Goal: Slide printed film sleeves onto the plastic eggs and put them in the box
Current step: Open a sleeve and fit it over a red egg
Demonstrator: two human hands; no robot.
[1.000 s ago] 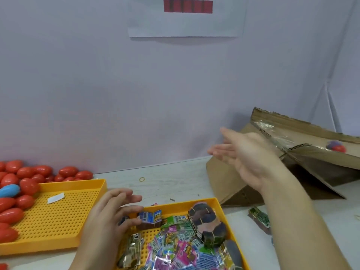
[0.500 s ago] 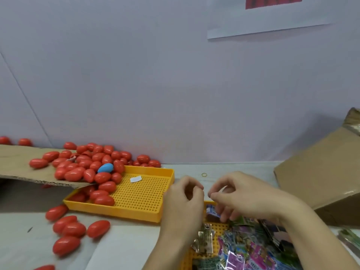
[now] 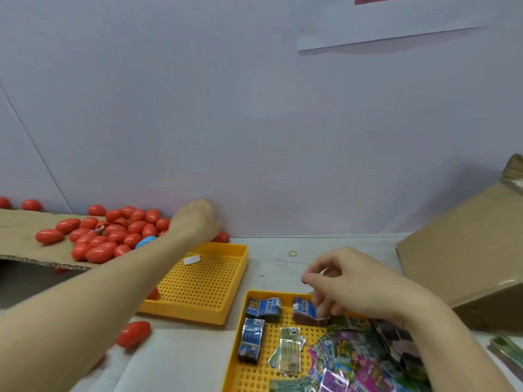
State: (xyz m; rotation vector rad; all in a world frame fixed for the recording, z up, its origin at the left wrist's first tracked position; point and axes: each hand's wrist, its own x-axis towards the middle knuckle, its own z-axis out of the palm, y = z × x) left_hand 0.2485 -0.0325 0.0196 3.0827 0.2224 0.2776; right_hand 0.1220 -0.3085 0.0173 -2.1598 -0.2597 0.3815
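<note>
While my left hand (image 3: 195, 222) reaches to the far edge of the bench (image 3: 271, 267), over the heap of red eggs (image 3: 113, 236) by the wall, its fingers are turned away from me and I cannot tell whether they hold anything. One blue egg (image 3: 145, 241) shows in that heap, just beside my forearm. My right hand (image 3: 353, 281) hangs over the near tray (image 3: 240, 349), thumb and fingers (image 3: 310, 278) pinched on a clear film sleeve (image 3: 321, 309). More printed sleeves (image 3: 353, 363) lie piled in that tray. An emptier yellow tray (image 3: 203, 284) sits to its left, and the cardboard box (image 3: 467, 264) stands at the right.
</note>
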